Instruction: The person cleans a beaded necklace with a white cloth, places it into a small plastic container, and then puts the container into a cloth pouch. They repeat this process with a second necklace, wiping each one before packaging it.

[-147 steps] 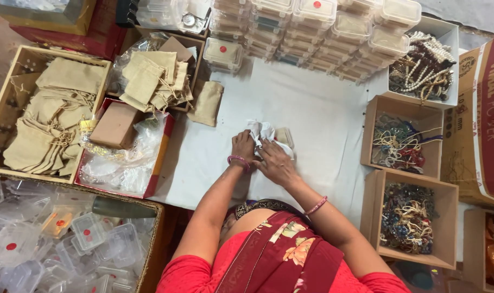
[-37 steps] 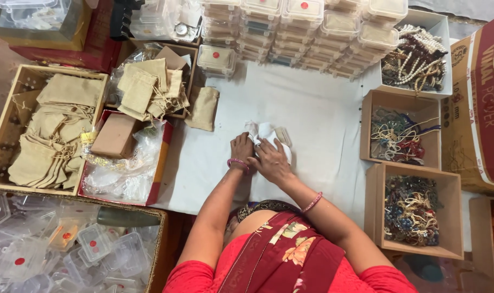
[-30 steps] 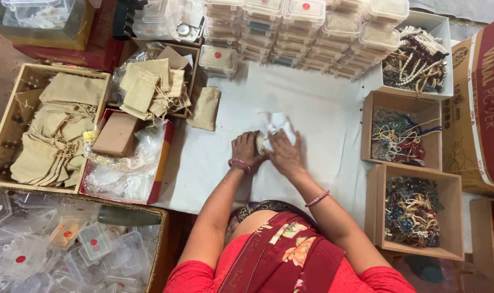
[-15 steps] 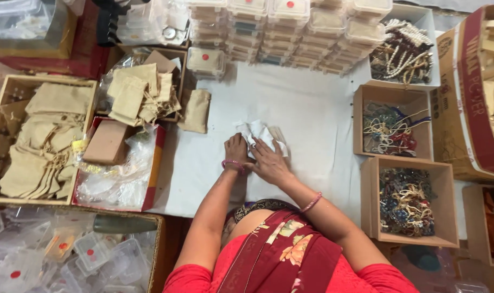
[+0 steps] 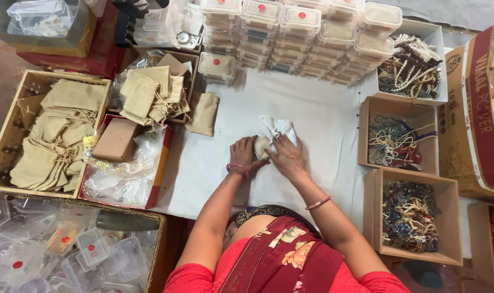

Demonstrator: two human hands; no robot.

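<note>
A small tan pouch [image 5: 261, 146] is pinched between both hands at the centre of the white tabletop [image 5: 323, 114], w/ white tissue [image 5: 277, 128] bunched just beyond it. The left hand [image 5: 245, 155] is curled against its left side; the right hand [image 5: 286, 156] is laid over its right edge, fingers pressed down. Both hands are equally near. Its long axis can't be told.

Setting, as I see it from the head view: a small packing workshop for bead jewellery. Cloth-covered worktop [image 5: 323, 125]; stacked clear plastic boxes [image 5: 301, 32] with red dots along its far edge; open cartons of bead strings [image 5: 401, 144] at the right; crate of tan drawstring pouches [image 5: 51, 135] at the left; bin of empty plastic cases [image 5: 57, 249] near the floor.
</note>
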